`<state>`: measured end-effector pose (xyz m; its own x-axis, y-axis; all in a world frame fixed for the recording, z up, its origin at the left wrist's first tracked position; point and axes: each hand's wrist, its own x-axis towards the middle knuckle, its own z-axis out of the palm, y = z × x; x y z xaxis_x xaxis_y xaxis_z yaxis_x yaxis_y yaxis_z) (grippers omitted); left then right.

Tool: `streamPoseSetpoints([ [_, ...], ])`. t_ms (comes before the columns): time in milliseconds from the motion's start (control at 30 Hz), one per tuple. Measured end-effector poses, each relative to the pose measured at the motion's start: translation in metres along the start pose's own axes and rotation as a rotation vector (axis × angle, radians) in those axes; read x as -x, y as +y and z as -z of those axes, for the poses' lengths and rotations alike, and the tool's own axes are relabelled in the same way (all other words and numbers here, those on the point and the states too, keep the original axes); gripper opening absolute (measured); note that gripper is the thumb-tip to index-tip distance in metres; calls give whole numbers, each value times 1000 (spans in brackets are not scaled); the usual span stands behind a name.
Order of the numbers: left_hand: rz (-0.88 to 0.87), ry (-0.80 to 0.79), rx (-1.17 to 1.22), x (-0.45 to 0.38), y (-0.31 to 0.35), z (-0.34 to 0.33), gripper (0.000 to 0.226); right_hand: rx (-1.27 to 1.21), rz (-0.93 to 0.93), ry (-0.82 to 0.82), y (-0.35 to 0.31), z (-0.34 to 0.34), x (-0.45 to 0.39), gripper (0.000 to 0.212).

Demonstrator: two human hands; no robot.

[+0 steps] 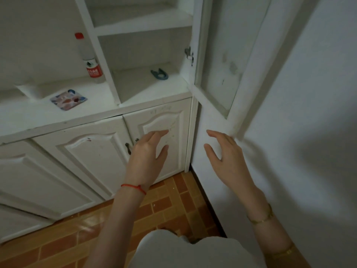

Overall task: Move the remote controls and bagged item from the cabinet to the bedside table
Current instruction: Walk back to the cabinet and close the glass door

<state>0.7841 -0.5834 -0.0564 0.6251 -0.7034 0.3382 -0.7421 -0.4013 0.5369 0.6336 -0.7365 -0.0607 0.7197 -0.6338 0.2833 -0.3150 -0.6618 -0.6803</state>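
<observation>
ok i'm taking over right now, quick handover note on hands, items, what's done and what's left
Left hand: open, empty, in front of the lower cabinet door.
Right hand: open, empty, near the lower corner of the open glass door.
Items: no remote controls or bag in view. The counter holds a small colourful packet and a red-capped bottle; the open shelf holds a dark blue clip-like object.
Done: cannot tell from this view.
Left: locate the remotes and bagged item, perhaps behind the lower doors, and carry them to the bedside table, which is out of view.
</observation>
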Motion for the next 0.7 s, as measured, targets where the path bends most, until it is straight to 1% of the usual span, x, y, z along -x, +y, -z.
streamPoseSetpoints([
  [133, -87, 45, 14, -43, 19, -3, 40, -3, 80, 138, -1, 26, -26, 36],
  [300, -261, 118, 80, -104, 60, 1, 41, -12, 182, 417, -13, 68, -63, 35],
  [400, -358, 157, 117, -141, 89, 4, 44, -25, 211, 566, -19, 91, -87, 38],
  [500, -442, 188, 167, -171, 117, 3, 46, -39, 190, 684, -17, 111, -110, 45],
  [567, -486, 182, 202, -185, 132, -3, 48, -56, 169, 723, -12, 121, -124, 50],
  [700, -528, 132, 272, -199, 154, -21, 56, -94, 119, 705, -1, 126, -145, 55],
])
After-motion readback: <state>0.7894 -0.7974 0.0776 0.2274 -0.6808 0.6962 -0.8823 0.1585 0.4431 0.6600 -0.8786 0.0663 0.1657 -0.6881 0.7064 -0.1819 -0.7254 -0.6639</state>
